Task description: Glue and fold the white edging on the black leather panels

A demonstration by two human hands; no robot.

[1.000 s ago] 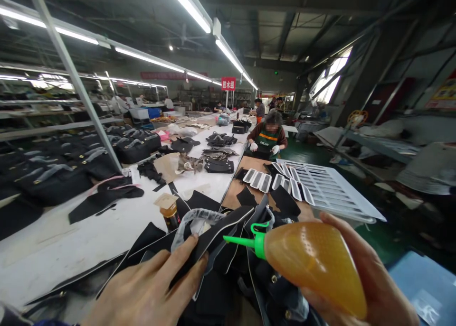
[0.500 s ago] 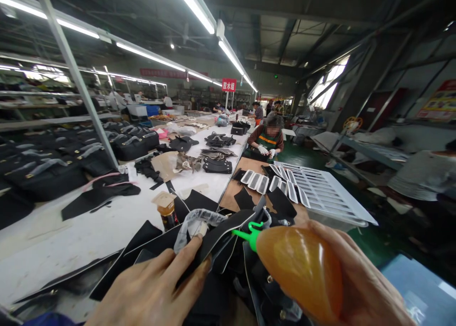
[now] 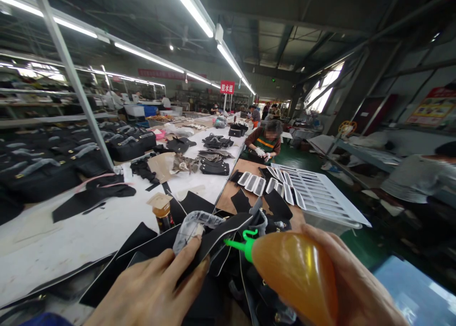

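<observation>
My left hand (image 3: pixel 156 281) pinches the edge of a black leather bag piece (image 3: pixel 225 230) with a pale cut edge, thumb below and fingers on top. Beside its fingertips curves a bag handle (image 3: pixel 190 221) wrapped in clear plastic. My right hand (image 3: pixel 356 283) is wrapped round a squeeze bottle of amber glue (image 3: pixel 294 271), tilted to the left. Its green nozzle (image 3: pixel 242 245) points at the pale edge; whether the tip touches it I cannot tell. More black bag parts lie beneath both hands.
An amber jar (image 3: pixel 164 217) with a card on top stands ahead of my left hand. White-framed strips (image 3: pixel 251 182) and a white slatted rack (image 3: pixel 322 193) lie at the right. Finished black bags (image 3: pixel 46 172) crowd the left. A gloved co-worker (image 3: pixel 265 141) works farther along the table (image 3: pixel 32 240).
The green nozzle has slid a little left and down along the pale edge, closer to my left fingers. My left hand keeps its grip. The whole view has shifted slightly.
</observation>
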